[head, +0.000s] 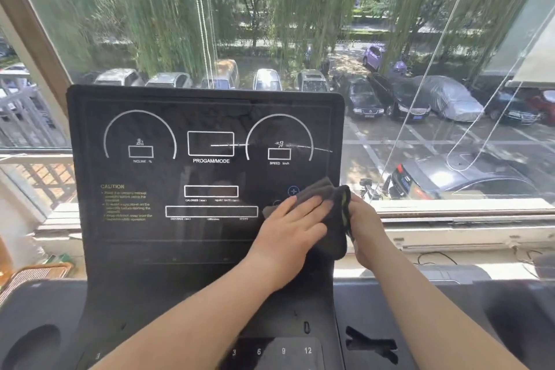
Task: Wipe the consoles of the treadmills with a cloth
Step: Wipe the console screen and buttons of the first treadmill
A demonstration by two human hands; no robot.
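A black treadmill console point(180, 177) with white dial outlines and display boxes stands upright in front of me. A dark grey cloth point(332, 213) with a yellow-green edge lies against the console's lower right part and wraps over its right edge. My left hand point(291, 225) presses flat on the cloth with straight fingers. My right hand point(365, 228) grips the cloth's edge at the side of the console, its fingers hidden behind the fabric.
Below the console is a keypad with speed numbers point(270, 351) and a cup-holder recess point(33, 345) at the lower left. A large window point(420, 69) stands close behind, with hanging blind cords point(204, 15). A windowsill point(465, 225) runs to the right.
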